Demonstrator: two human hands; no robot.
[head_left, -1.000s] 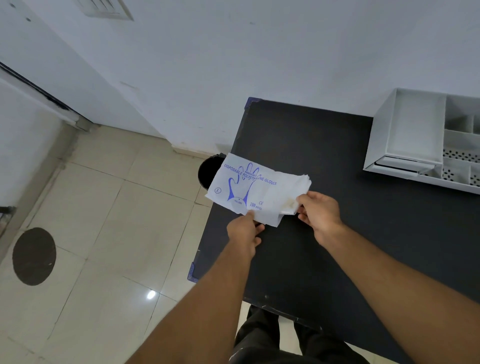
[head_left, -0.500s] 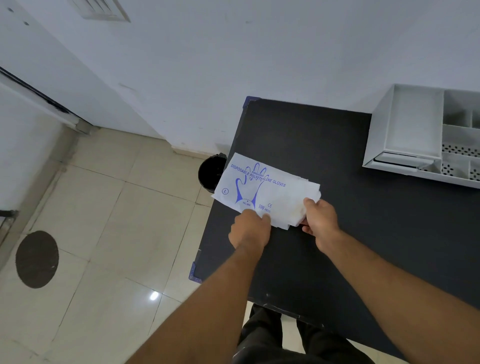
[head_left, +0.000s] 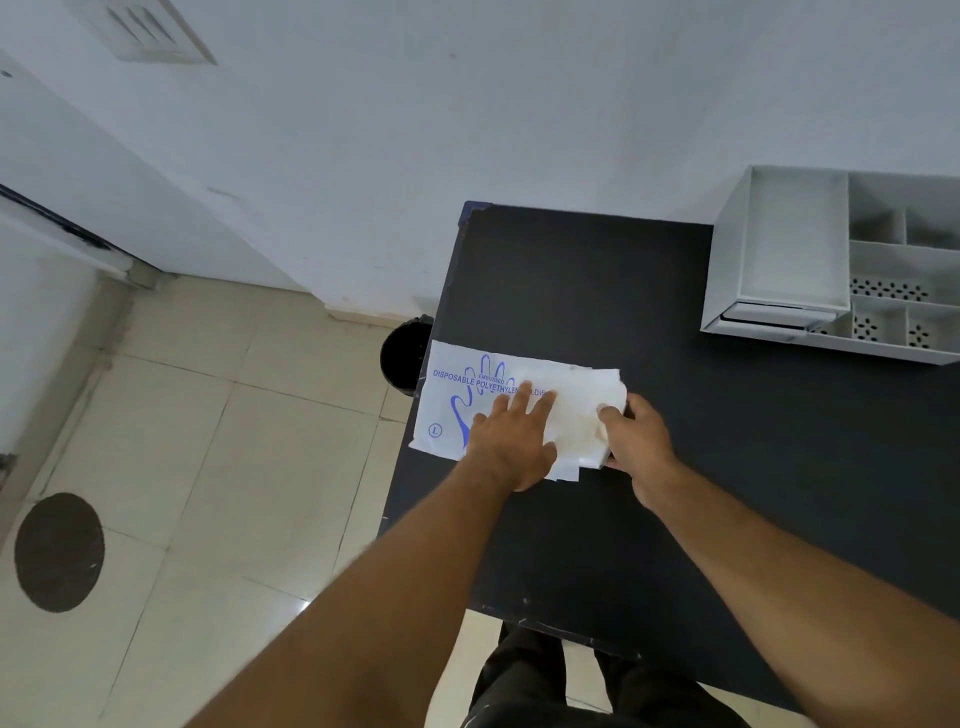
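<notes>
Polyethylene glove packet (head_left: 448, 402) lay at the left edge of the dark surface (head_left: 727, 493); left hand (head_left: 511, 444), grip apart, pressed it flat; right hand (head_left: 639, 441), grip clamped on the protruding gloves (head_left: 582, 410). Firm pressure and a slow, level pull would likely free one cleanly.

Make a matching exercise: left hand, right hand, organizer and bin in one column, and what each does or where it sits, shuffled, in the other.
1 left hand
2 right hand
3 organizer
4 bin

a stands on the floor beside the table
b lies flat on the pack
c grips the pack's end
d sits on the table by the wall

Pairs: 1-b, 2-c, 3-d, 4-a.
</notes>
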